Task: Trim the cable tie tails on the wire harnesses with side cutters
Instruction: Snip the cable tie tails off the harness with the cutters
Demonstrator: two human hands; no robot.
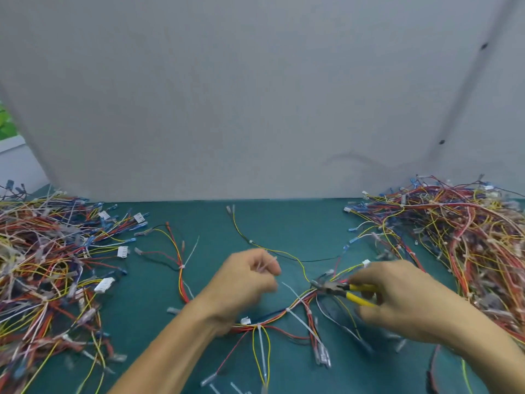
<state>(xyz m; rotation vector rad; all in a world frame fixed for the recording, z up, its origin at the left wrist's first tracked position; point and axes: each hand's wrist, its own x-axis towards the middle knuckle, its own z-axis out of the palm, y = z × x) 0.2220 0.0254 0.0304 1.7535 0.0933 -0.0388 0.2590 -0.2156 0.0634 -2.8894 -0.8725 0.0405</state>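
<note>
Three uncut tie tails show on the centre harness (272,315), which lies on the green table (159,322) btwn the two forearms. Nearest: near tail (262,348) runs straight toward the near edge. Next, the long tail (305,322) slants near-right from its tie head. Just beyond, the short tail (292,291) points far-left.

Left grip (244,282) is clenched above the harness's left end and seems to pinch a pale tail piece (267,265); it's blurred, so not certain. Right grip (403,300) is wrapped round the yellow handles of the side cutters (341,290). The nose points left, at the right-hand branch of the harness. Can't tell if the blades are apart or closed; too smeared.

Handling, my read: the harness is light and floppy and will slide on the mat, so it needs pinning. Best hold is the bundle right beside a tie head, not the loose leads or connectors. Tails are thin springy nylon, stiff enough to stand off the wires. Each can be pinched near its tip so the offcut doesn't fly. Blades should go flush to the head w/o nicking insulation.

Further out, a second harness (179,275) lies left of centre w/ its own uncut tail (192,250). Big harness piles sit far left (42,265) and far right (460,237). A grey partition (255,95) closes the far side.
</note>
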